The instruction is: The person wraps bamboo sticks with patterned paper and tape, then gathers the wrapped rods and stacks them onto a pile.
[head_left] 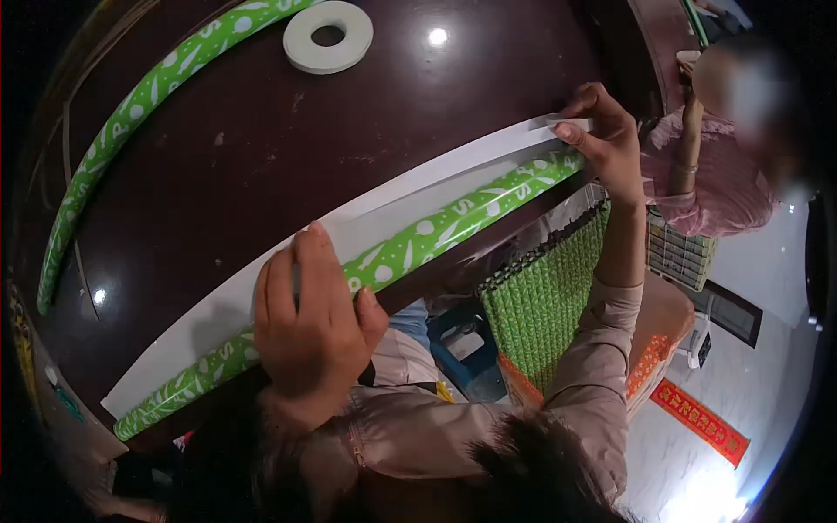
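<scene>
A partly rolled green sheet [462, 218] with white printed shapes and letters lies along the near edge of a dark table, its white underside showing. A bright white strip [436, 166] runs along the sheet's far edge. My left hand [314, 327] is closed over the roll, fingers on the white side and thumb against the green part. At the right end, my right hand [606, 144] pinches the strip's end between thumb and finger; a small greyish, see-through bit shows at the fingertips. Farther back lies a roll of white tape [328, 39].
Another green printed length [131, 122] curves across the table's [244, 139] left side. Below the right edge are a stack of green rolls [554, 296], a blue stool [471, 344] and a wire basket [680, 248]. A person in pink [719, 174] sits at the right.
</scene>
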### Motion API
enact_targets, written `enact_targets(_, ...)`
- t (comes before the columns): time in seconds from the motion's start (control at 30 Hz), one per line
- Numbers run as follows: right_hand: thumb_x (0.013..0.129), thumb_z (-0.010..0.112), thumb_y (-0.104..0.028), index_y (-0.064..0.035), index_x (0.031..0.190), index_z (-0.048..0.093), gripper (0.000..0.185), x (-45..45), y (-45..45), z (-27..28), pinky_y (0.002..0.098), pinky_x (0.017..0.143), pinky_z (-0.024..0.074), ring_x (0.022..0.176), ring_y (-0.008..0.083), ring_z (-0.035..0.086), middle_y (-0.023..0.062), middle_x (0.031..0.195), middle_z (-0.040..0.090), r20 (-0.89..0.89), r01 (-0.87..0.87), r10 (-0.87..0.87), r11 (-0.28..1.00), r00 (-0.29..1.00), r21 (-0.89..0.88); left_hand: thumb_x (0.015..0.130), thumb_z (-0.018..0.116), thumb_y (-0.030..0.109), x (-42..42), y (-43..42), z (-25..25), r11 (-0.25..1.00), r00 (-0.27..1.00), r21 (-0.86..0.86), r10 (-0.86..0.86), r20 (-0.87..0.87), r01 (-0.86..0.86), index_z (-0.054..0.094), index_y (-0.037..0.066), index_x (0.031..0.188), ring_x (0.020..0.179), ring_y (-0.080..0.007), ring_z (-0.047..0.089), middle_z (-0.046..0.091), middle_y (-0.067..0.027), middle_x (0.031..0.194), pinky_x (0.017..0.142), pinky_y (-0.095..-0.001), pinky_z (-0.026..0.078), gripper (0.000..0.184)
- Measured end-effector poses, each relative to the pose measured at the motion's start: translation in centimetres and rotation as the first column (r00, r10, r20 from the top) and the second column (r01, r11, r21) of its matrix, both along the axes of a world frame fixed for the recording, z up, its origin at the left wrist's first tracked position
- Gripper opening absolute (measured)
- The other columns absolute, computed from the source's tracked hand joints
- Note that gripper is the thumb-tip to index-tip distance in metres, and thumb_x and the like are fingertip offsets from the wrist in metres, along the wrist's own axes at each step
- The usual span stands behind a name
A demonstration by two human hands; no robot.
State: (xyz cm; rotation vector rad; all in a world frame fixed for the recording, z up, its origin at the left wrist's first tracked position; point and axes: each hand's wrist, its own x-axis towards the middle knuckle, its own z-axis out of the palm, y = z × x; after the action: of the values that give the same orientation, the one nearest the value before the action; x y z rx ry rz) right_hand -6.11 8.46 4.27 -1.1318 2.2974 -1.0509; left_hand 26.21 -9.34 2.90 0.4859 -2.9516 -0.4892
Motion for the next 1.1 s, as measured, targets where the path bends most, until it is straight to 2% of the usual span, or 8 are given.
enact_targets(0.13, 0.077, 0.082, -0.018, -0.0050, 0.085, 0.062, 0.025, 0.1, 0.6, 0.1, 0.0238, 0.067, 0.0429, 0.076, 0.0076, 0.054, -0.0014, 0.083, 0.056, 0.177, 0.045, -0.027, 0.994, 0.984, -0.097, 0.083, 0.049, 0.016, 0.1, 0.3, 0.0, 0.999, 0.998, -0.021, 0.044, 0.036, -0.043, 0.047, -0.010, 0.133, 0.109, -0.0388, 0.053, 0.051, -0.0236, 0.129, 0.092, -0.0466, 0.047, 0.056)
enact_targets(0.3, 0.078, 0.082, -0.017, -0.0052, 0.087, 0.062, 0.025, -0.5, 1.3, -0.4, 0.0234, 0.067, 0.0432, 0.076, 0.0073, 0.055, -0.0011, 0.083, 0.058, 0.149, 0.033, -0.011, 0.989, 0.989, -0.144, 0.083, 0.049, 0.017, 0.3, 0.7, 0.0, 0.995, 0.992, -0.065, 0.076, 0.100, -0.070, 0.047, -0.005, 0.136, 0.115, -0.0360, 0.050, 0.051, -0.0204, 0.131, 0.097, -0.0448, 0.046, 0.057)
enact_targets(0.47, 0.072, 0.085, -0.018, -0.0050, 0.079, 0.066, 0.024, -1.1, 1.6, -0.7, 0.0251, 0.067, 0.0428, 0.077, 0.0097, 0.054, -0.0002, 0.078, 0.057, 0.019, 0.112, -0.111, 0.987, 0.994, -0.118, 0.083, 0.051, 0.017, 0.3, 0.8, -0.1, 0.994, 0.988, -0.072, 0.091, 0.124, -0.083, 0.046, -0.003, 0.138, 0.119, -0.0344, 0.048, 0.050, -0.0195, 0.133, 0.100, -0.0430, 0.044, 0.059)
enact_targets(0.53, 0.071, 0.086, -0.018, -0.0051, 0.077, 0.067, 0.023, -1.0, 1.5, -0.8, 0.0263, 0.066, 0.0422, 0.076, 0.0108, 0.053, -0.0002, 0.076, 0.057, -0.074, 0.122, -0.128, 0.989, 0.989, -0.082, 0.084, 0.048, 0.027, 0.1, 0.7, -0.1, 0.986, 0.994, -0.154, 0.078, 0.073, -0.066, 0.054, -0.009, 0.128, 0.110, -0.0315, 0.052, 0.055, -0.0174, 0.126, 0.093, -0.0421, 0.048, 0.057)
enact_targets(0.57, 0.069, 0.086, -0.018, -0.0053, 0.074, 0.067, 0.023, -0.9, 1.4, -0.9, 0.0275, 0.065, 0.0415, 0.075, 0.0119, 0.052, -0.0003, 0.074, 0.056, -0.165, 0.134, -0.140, 0.990, 0.976, -0.044, 0.084, 0.048, 0.027, 0.1, 0.7, -0.2, 0.986, 0.994, -0.154, 0.078, 0.073, -0.066, 0.054, -0.009, 0.128, 0.110, -0.0315, 0.052, 0.055, -0.0174, 0.126, 0.093, -0.0421, 0.048, 0.057)
enact_targets(0.7, 0.067, 0.086, -0.018, -0.0061, 0.072, 0.068, 0.023, -0.7, 1.1, -1.1, 0.0305, 0.065, 0.0401, 0.073, 0.0139, 0.049, -0.0006, 0.070, 0.054, -0.218, 0.148, -0.158, 0.987, 0.963, -0.063, 0.084, 0.049, 0.021, 0.3, 0.8, -0.4, 0.991, 0.992, -0.120, 0.077, 0.097, -0.066, 0.050, -0.006, 0.133, 0.114, -0.0327, 0.050, 0.052, -0.0183, 0.130, 0.097, -0.0438, 0.046, 0.056)
enact_targets(0.73, 0.067, 0.086, -0.019, -0.0064, 0.072, 0.068, 0.023, -0.6, 1.0, -1.1, 0.0311, 0.066, 0.0397, 0.073, 0.0146, 0.049, -0.0004, 0.070, 0.054, -0.250, 0.137, -0.146, 0.989, 0.957, -0.051, 0.084, 0.050, 0.016, 0.4, 0.8, -0.5, 0.994, 0.991, -0.077, 0.081, 0.105, -0.073, 0.045, -0.003, 0.138, 0.119, -0.0342, 0.048, 0.049, -0.0191, 0.134, 0.100, -0.0452, 0.043, 0.057)
enact_targets(1.1, 0.065, 0.086, -0.023, -0.0100, 0.068, 0.066, 0.025, -0.7, 0.7, -1.2, 0.0334, 0.078, 0.0365, 0.074, 0.0159, 0.049, -0.0021, 0.070, 0.053, -0.452, 0.074, -0.067, 0.997, 0.889, -0.003, 0.087, 0.045, 0.018, 0.7, 0.8, -1.5, 0.993, 0.996, -0.094, 0.074, 0.044, -0.070, 0.046, -0.003, 0.137, 0.117, -0.0332, 0.050, 0.046, -0.0171, 0.135, 0.099, -0.0459, 0.044, 0.055)
